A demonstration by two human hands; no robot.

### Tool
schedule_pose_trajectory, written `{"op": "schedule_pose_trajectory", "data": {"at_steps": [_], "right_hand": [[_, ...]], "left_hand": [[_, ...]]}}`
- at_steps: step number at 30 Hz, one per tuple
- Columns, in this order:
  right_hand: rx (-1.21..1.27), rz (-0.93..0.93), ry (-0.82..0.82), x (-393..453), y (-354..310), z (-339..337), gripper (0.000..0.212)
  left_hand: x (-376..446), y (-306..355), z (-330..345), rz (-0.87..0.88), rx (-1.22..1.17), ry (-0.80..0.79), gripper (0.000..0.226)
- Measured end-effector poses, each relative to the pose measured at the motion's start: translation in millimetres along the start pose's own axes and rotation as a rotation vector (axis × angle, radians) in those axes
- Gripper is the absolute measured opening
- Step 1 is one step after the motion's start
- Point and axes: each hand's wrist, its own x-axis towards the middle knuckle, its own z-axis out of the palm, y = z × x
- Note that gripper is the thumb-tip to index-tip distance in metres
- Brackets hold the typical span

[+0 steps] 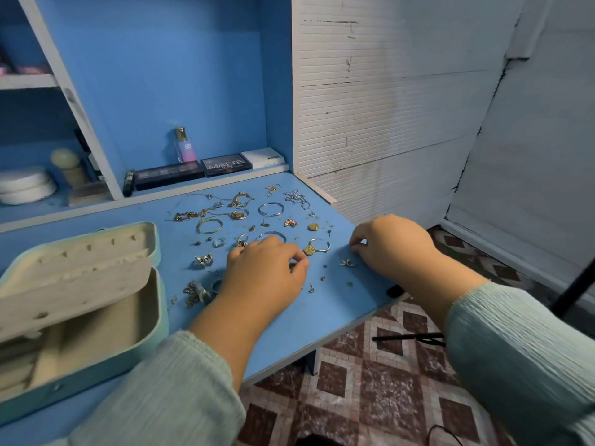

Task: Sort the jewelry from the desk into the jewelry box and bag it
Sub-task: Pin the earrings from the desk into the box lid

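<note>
Several pieces of jewelry lie scattered on the blue desk point(289, 323): a silver bangle point(271, 209), a gold bracelet point(209, 225), a silver chain point(296, 197), a gold pendant hoop point(317, 247), a butterfly piece point(203, 260) and small studs. The pale teal jewelry box point(154, 317) stands open at the left, lid tilted back, its cream inside showing nothing. My left hand point(264, 272) rests among the jewelry, thumb and forefinger pinching a small dark piece. My right hand point(389, 243) has curled fingers touching the desk near its right edge, beside a star stud point(347, 263); whether it holds anything is hidden.
A perfume bottle point(184, 146) and makeup palettes point(225, 165) line the back ledge. Shelves at the left hold white round containers point(25, 185). A white ribbed wall point(386, 107) bounds the desk's right side. Below lie a tiled floor and black tripod legs point(409, 337).
</note>
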Motion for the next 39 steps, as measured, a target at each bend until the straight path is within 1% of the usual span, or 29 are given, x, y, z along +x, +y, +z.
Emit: {"op": "schedule_pose_trajectory", "data": {"at_steps": [3,7,11,15,19,25,30,34,37,39], "right_hand": [[-0.005,-0.018,0.040,-2.8,-1.1,3.7,0.022],[0.109,-0.032,0.046,-6.0,2.2,6.1,0.021],[0.241,-0.063,0.053,-8.0,5.9,6.8,0.022],[0.300,-0.096,0.062,-8.9,8.7,12.1,0.025],[0.359,-0.113,0.071,-16.1,11.7,12.9,0.026],[0.338,-0.169,0.117,-23.5,9.3,20.6,0.023],[0.404,-0.142,0.181,-25.8,4.6,23.8,0.015],[0.490,-0.103,0.237,-26.8,2.8,29.0,0.010],[0.544,-0.085,0.276,-28.4,3.2,34.2,0.010],[0.557,-0.085,0.299,-29.4,3.8,36.9,0.010]], "left_hand": [[-0.4,-3.3,-1.6,-0.006,-0.033,-0.018,0.021],[-0.5,-7.1,-4.1,-0.021,-0.041,-0.041,0.018],[-1.8,-7.9,-6.2,-0.030,-0.041,-0.040,0.024],[-2.1,-9.7,-7.7,-0.030,-0.013,-0.050,0.027],[-2.0,-11.9,-8.0,-0.021,-0.021,-0.061,0.020],[-3.3,-12.1,-9.6,-0.020,-0.071,-0.036,0.017],[-4.6,-11.5,-9.9,-0.010,-0.129,-0.006,0.010],[-6.7,-9.0,-10.1,0.030,-0.121,-0.040,0.002],[-6.7,-8.9,-10.0,0.040,-0.108,-0.084,0.004],[-6.2,-9.2,-9.0,0.046,-0.099,-0.099,0.011]]}}
